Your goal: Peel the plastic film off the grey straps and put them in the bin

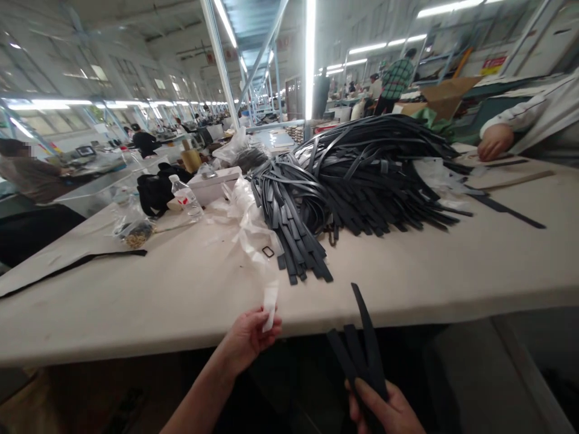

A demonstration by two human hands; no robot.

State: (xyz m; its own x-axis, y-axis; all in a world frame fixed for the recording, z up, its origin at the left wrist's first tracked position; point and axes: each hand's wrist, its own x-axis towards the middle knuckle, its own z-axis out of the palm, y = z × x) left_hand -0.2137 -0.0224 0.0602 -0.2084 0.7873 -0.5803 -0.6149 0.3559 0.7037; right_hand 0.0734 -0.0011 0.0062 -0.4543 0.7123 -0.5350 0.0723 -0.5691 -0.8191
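My left hand (249, 337) pinches a small white strip of paper or tape (270, 306) at the table's near edge. Lower right, my right hand (384, 411) grips a few black straps (362, 346) that stick up and cross in front of the table edge. A big heap of black straps (362, 175) lies on the table beyond, with one bundle (298, 235) fanning toward me. A small black rectangular buckle (268, 252) rests by crumpled clear plastic (246, 220).
The beige table (181, 295) holds a long black strap (72, 268) at left, a water bottle (186, 198), a bag of small metal parts (133, 232), a black bag (156, 191) and a white box (212, 184). Another person's hand (495, 141) rests at the far right.
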